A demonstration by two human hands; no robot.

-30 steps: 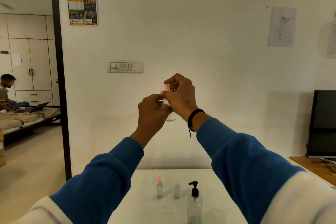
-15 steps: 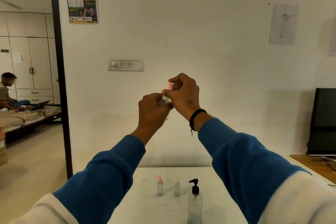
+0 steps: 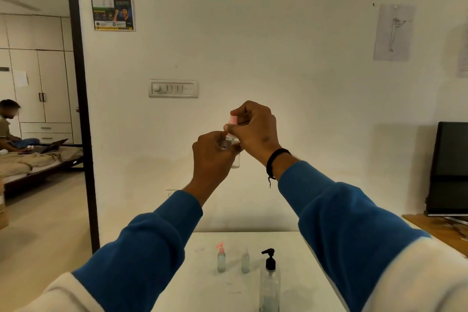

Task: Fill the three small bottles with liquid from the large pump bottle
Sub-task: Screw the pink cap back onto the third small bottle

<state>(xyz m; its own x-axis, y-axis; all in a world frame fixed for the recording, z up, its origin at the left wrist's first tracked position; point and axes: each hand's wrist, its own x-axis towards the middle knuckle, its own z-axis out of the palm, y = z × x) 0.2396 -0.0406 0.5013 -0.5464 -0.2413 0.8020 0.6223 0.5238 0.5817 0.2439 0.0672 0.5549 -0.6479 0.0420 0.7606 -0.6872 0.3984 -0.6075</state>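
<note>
I hold a small clear bottle (image 3: 235,161) up at chest height in front of the wall. My left hand (image 3: 214,157) grips its body, which is mostly hidden. My right hand (image 3: 254,129) pinches its pink cap (image 3: 233,120) at the top. Far below, on the white table (image 3: 202,281), stand a small bottle with a pink pump top (image 3: 221,258), a small clear bottle without a coloured top (image 3: 245,262), and to their right the large clear bottle with a black pump (image 3: 269,281).
A dark monitor (image 3: 447,170) stands on a wooden desk (image 3: 435,229) at the right. A switch panel (image 3: 173,88) is on the wall ahead. Through the doorway at left, a person (image 3: 7,121) sits on a bed with a laptop.
Both hands stay raised on the small bottle. The right hand's fingers have shifted around the pink cap, and a little more of the bottle's clear bottom shows below the left hand.
</note>
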